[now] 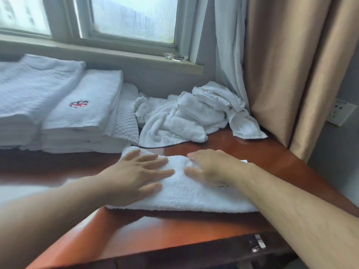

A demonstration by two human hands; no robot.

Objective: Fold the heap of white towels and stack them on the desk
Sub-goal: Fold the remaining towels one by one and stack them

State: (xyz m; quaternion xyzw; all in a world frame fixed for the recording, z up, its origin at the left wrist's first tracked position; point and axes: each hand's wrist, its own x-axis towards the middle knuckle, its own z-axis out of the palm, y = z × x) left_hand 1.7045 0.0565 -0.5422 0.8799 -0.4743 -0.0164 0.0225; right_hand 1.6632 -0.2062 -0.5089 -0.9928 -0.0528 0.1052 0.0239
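Towel (186, 193) sits folded on front of desk (174, 235), near edge, both hands flat on top. Left hand (136, 173) has fingers straight & spread, palm down on the left part; right hand (211, 167) also flat on the right part, slightly blurred. Neither grips anything, just pressing/smoothing.

Handling, imo: soft terry, light, no stiffness, so it'll sag & unfold if lifted by one corner. Not slippery, not fragile. Best hold is prob along the folded edge w/ both hands, or slide palms under the short ends & carry flat.

Heap (186, 115) of unfolded towels lies at back of desk by curtain (291, 74), well apart from hands. Stacks (81, 117) of folded ones back-left, under the window; likely drop spot.
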